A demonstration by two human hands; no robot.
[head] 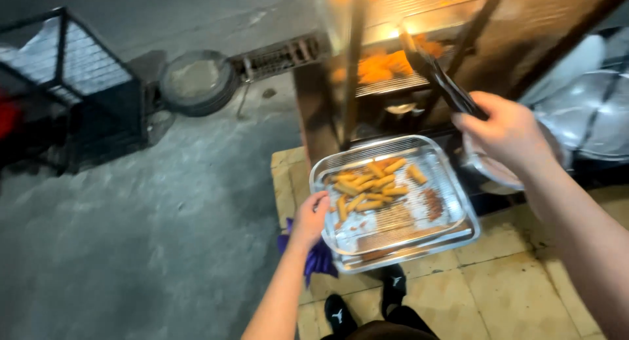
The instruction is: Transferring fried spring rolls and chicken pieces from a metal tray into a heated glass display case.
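A metal tray (452, 215) of golden fried sticks (367, 186) is taken as landmark. Its left rim is gripped by the closed fingers of the left hand (311, 215). Up and right of the tray, dark tongs (436, 75) are clasped in the right hand (508, 133), reaching toward orange pieces (383, 66) on a grill rack (393, 84).

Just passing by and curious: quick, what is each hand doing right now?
Left hand: closed on the edge of the metal tray of fried sticks.
Right hand: closed around dark tongs.
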